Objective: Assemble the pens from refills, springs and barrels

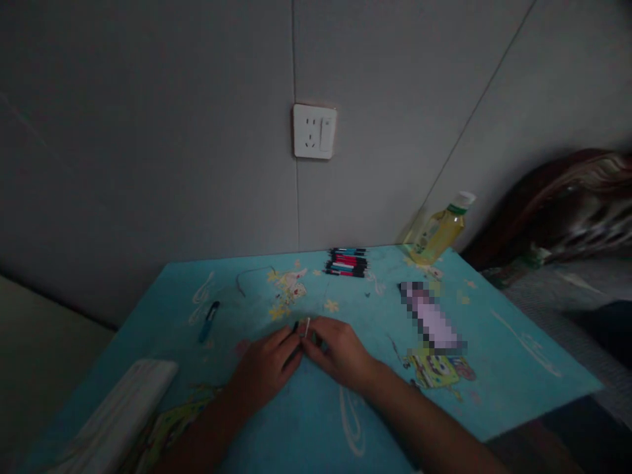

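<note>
My left hand (269,363) is closed, with its fingertips pinching a small dark piece (296,326), perhaps part of a pen. Close against it, my right hand (338,345) pinches a thin white stick-like piece (308,326) between thumb and fingers. The fingertips of both hands nearly meet low over the blue patterned tablecloth (306,421), and they hide most of what they hold. To the left lies a single blue pen (209,321) with a dark end. Behind my hands, several pens (348,262) in black, red and blue lie side by side in a row.
A bottle of yellow liquid (439,230) stands at the back right by the wall. In front of it lies a pixelated flat oblong thing (430,317). A long white object (121,415) rests at the near left. A socket plate (315,131) is on the wall.
</note>
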`<state>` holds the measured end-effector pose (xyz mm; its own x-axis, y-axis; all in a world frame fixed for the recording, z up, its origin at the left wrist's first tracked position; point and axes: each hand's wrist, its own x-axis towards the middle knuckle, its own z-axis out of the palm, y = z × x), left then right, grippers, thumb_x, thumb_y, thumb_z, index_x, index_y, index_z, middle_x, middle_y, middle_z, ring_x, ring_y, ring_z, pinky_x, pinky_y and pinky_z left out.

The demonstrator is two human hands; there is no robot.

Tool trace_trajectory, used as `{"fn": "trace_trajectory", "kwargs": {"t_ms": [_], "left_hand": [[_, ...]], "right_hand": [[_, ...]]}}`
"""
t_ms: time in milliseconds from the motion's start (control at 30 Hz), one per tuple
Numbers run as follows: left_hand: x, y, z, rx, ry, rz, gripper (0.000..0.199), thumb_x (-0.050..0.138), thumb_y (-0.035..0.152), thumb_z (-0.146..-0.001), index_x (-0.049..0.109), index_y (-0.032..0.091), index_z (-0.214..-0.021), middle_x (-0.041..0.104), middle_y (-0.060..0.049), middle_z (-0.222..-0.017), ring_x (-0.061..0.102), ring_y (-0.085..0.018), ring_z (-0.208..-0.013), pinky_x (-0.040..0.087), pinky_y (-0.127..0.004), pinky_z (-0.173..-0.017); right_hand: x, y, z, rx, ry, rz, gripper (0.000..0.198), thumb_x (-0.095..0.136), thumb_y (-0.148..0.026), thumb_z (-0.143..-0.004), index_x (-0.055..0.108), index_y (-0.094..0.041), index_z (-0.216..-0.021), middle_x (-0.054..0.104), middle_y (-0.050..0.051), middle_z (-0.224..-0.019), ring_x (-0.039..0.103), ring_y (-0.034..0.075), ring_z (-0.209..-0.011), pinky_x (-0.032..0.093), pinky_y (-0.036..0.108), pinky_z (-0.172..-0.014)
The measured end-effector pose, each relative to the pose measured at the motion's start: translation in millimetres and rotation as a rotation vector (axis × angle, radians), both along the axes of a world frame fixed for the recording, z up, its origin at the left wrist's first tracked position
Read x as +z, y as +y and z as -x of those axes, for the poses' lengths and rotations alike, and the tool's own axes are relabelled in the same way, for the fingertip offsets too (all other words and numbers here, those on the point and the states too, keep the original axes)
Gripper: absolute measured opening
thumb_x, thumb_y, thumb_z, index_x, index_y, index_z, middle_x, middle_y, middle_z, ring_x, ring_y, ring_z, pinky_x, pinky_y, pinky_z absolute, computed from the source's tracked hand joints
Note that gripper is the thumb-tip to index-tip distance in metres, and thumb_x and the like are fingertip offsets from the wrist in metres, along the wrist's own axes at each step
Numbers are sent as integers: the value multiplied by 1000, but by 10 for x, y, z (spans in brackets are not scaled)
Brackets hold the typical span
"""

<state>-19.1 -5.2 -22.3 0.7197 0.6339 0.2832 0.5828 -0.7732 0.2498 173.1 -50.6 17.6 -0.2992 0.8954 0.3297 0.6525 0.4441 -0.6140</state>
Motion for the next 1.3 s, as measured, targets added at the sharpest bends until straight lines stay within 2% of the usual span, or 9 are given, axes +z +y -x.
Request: {"fn": "trace_trajectory", "kwargs": {"t_ms": [233,500,633,733,833,933,1000,1100,1300], "left_hand": [[-70,41,20,33,24,-20,25,46,32,-94,68,24,-103,68,-4,-92,66,-17,-75,51,-26,-64],[-92,264,207,29,-28,102,26,46,37,-94,65,28,-109,68,-4,-108,68,-20,-90,54,-35,-85],[-105,352,244,103,-109,154,27,43,39,-94,60,28,-112,68,-4,-109,67,-23,-95,53,-38,-86],[-105,279,160,169,-222,271,35,45,42,-93,48,24,-123,69,-7,-105,69,-23,-89,55,-37,-77],[-62,138,48,244,-362,422,49,49,42,-92,34,19,-133,69,-6,-93,69,-21,-80,55,-34,-72],[13,35,-27,194,-417,473,44,49,37,-93,38,19,-132,69,-4,-89,67,-17,-76,52,-31,-73],[66,2,-47,132,-403,480,38,49,33,-93,44,21,-128,68,-2,-87,65,-15,-72,50,-28,-71],[141,-25,-50,84,-424,506,38,48,31,-94,45,22,-130,66,0,-85,61,-13,-69,47,-26,-68],[230,-57,-36,21,-426,494,36,47,30,-95,52,24,-131,65,-1,-89,59,-13,-72,45,-24,-67]], "right_hand": [[-29,25,-27,-38,-249,-30,12,55,-30,-93,60,-20,-93,67,3,-85,61,17,-81,43,26,-75],[-53,22,-36,-19,-286,-26,18,51,-35,-95,61,-20,-95,68,2,-84,63,18,-79,43,25,-72],[-89,17,-13,1,-264,-21,23,45,-35,-98,62,-19,-92,68,3,-83,63,18,-79,44,26,-74],[-96,31,-27,-13,-114,14,15,54,-31,-94,63,-19,-94,68,3,-84,62,16,-80,44,25,-75],[-48,56,-77,-136,213,61,12,59,-28,-92,64,-20,-99,68,1,-86,61,14,-76,45,23,-71],[24,94,-136,-297,546,99,20,63,-35,-88,65,-17,-98,65,1,-79,58,13,-68,45,24,-64],[59,118,-158,-305,699,143,25,66,-37,-86,64,-17,-101,66,2,-79,58,14,-69,46,25,-65],[72,130,-151,-261,804,201,30,69,-39,-83,63,-17,-101,67,2,-80,61,15,-71,47,27,-66],[32,104,-71,-221,829,256,29,70,-40,-82,64,-18,-100,71,4,-83,63,16,-74,48,28,-69]]}}
